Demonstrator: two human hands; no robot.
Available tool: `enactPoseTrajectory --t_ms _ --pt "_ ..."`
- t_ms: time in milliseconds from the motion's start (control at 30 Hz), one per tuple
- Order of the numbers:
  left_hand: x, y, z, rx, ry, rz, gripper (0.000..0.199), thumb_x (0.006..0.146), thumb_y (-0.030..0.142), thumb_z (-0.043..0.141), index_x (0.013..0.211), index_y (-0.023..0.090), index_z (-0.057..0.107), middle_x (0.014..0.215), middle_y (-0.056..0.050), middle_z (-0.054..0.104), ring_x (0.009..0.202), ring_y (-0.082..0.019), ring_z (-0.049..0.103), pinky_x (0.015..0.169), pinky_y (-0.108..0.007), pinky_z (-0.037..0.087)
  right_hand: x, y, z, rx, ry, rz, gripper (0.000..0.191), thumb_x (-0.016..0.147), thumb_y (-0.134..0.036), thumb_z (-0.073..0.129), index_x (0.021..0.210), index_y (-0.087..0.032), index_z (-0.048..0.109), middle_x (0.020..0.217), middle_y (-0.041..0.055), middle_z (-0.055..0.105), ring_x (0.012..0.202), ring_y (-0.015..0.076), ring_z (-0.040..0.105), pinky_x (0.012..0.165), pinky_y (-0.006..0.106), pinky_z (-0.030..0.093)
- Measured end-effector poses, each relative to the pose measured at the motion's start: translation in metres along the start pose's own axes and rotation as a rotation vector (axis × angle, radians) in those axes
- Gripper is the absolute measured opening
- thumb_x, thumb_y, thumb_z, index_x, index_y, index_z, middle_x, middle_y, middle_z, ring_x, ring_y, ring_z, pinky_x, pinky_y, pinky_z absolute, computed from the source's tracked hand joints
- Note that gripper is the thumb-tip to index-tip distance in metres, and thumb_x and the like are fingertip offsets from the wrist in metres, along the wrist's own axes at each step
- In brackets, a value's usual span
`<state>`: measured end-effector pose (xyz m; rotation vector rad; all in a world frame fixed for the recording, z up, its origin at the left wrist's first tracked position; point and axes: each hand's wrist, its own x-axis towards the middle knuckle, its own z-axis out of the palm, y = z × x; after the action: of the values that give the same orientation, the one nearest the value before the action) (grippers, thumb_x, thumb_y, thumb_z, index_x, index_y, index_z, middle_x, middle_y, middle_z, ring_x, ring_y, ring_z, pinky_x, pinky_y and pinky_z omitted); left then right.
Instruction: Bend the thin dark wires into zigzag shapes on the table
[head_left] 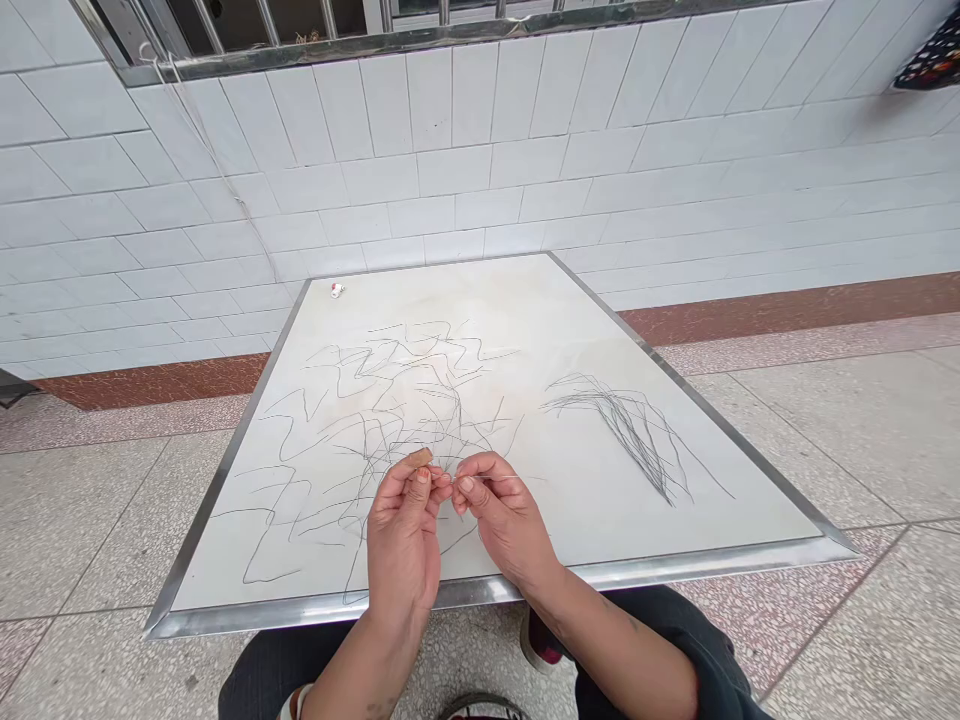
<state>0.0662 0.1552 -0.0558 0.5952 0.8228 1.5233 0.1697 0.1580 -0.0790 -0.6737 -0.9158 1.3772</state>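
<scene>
Above the front part of the white table point(495, 290), my left hand point(405, 530) and my right hand point(514, 520) meet with fingertips nearly touching. Both are closed in a pinch on one thin wire point(517, 477), whose pale end sticks out to the right past my right fingers. A tan wrap point(421, 458) covers the tip of my left index finger. Under and left of the hands lie many loose bent wires point(289, 440), thin and dark, with zigzag kinks. To the right rests a bundle of straighter wires point(626, 430). The wire's middle is hidden by my fingers.
A metal rim point(645, 572) edges the table. A small white and red item point(337, 290) sits near its far left corner. Beyond stands a white tiled wall point(450, 150) with a barred window point(322, 20). A cord point(225, 175) hangs down the wall at left.
</scene>
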Motion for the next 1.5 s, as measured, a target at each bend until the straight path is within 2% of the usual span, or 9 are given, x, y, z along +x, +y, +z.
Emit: enactPoseTrajectory --t_ms 133,367,600,733,833,967,1100,1267,1500 --pt "0.004 0.006 -0.003 0.039 -0.038 -0.032 0.018 0.077 0.021 0.068 0.094 0.017 0.068 0.077 -0.001 0.064 0.075 -0.01 0.06 0.074 -0.024 0.048 0.005 -0.005 -0.008 -0.075 -0.071 -0.009 0.005 0.084 -0.026 0.061 0.084 -0.021 0.059 0.073 -0.0029 0.055 0.066 0.0097 0.051 0.066 0.025 0.042" --pt "0.01 0.013 -0.011 0.244 -0.171 -0.105 0.023 0.08 0.026 0.064 0.101 0.018 0.068 0.07 0.0 0.061 0.07 -0.011 0.056 0.075 -0.027 0.045 0.016 -0.024 -0.028 -0.297 -0.355 0.057 0.006 0.084 -0.024 0.06 0.081 -0.019 0.061 0.076 -0.0017 0.054 0.063 0.0086 0.051 0.063 0.025 0.043" --pt "0.01 0.009 -0.013 0.491 -0.268 -0.086 0.027 0.08 0.028 0.063 0.105 0.021 0.07 0.07 0.001 0.058 0.071 -0.012 0.053 0.078 -0.03 0.044 0.019 -0.041 -0.041 -0.401 -0.51 0.23 0.009 0.084 -0.026 0.057 0.087 -0.018 0.06 0.087 0.0023 0.061 0.071 0.0103 0.052 0.063 0.024 0.046" --pt "0.012 0.006 -0.011 0.558 -0.282 -0.056 0.029 0.08 0.029 0.062 0.108 0.024 0.069 0.075 0.001 0.057 0.073 -0.012 0.053 0.08 -0.03 0.043 0.02 -0.04 -0.046 -0.484 -0.493 0.279 0.01 0.084 -0.027 0.057 0.087 -0.018 0.06 0.088 0.0022 0.063 0.07 0.0101 0.051 0.062 0.024 0.045" --pt "0.013 0.006 -0.011 0.553 -0.25 -0.039 0.031 0.08 0.031 0.062 0.11 0.024 0.068 0.077 0.0 0.059 0.076 -0.013 0.053 0.082 -0.029 0.043 0.022 -0.037 -0.045 -0.486 -0.42 0.263 0.013 0.085 -0.03 0.057 0.087 -0.017 0.058 0.085 0.0019 0.062 0.065 0.0093 0.05 0.062 0.025 0.045" --pt "0.014 0.006 -0.013 0.558 -0.208 -0.054 0.035 0.082 0.035 0.059 0.115 0.023 0.065 0.074 0.0 0.06 0.074 -0.012 0.053 0.081 -0.029 0.043 0.023 -0.035 -0.04 -0.44 -0.405 0.25 0.022 0.09 -0.037 0.049 0.088 -0.016 0.058 0.077 0.0015 0.059 0.065 0.0105 0.053 0.064 0.027 0.046" --pt "0.015 0.005 -0.017 0.557 -0.199 -0.06 0.036 0.084 0.037 0.056 0.116 0.023 0.064 0.072 0.0 0.058 0.071 -0.013 0.053 0.078 -0.03 0.045 0.022 -0.031 -0.035 -0.44 -0.358 0.23 0.022 0.089 -0.038 0.05 0.085 -0.017 0.056 0.074 0.0005 0.058 0.065 0.0107 0.053 0.064 0.027 0.046" --pt "0.015 0.004 -0.021 0.591 -0.226 -0.086 0.038 0.085 0.039 0.054 0.117 0.022 0.063 0.07 0.0 0.057 0.069 -0.013 0.052 0.074 -0.03 0.045 0.022 -0.025 -0.036 -0.453 -0.392 0.254 0.024 0.089 -0.039 0.051 0.082 -0.016 0.056 0.075 0.0011 0.058 0.064 0.0104 0.053 0.063 0.027 0.046" --pt "0.02 0.0 -0.023 0.563 -0.253 -0.098 0.039 0.085 0.039 0.054 0.118 0.021 0.063 0.071 0.0 0.055 0.07 -0.013 0.052 0.076 -0.031 0.045 0.022 -0.022 -0.035 -0.42 -0.37 0.299 0.025 0.087 -0.041 0.054 0.08 -0.016 0.057 0.076 0.0011 0.059 0.064 0.0103 0.052 0.062 0.026 0.045"
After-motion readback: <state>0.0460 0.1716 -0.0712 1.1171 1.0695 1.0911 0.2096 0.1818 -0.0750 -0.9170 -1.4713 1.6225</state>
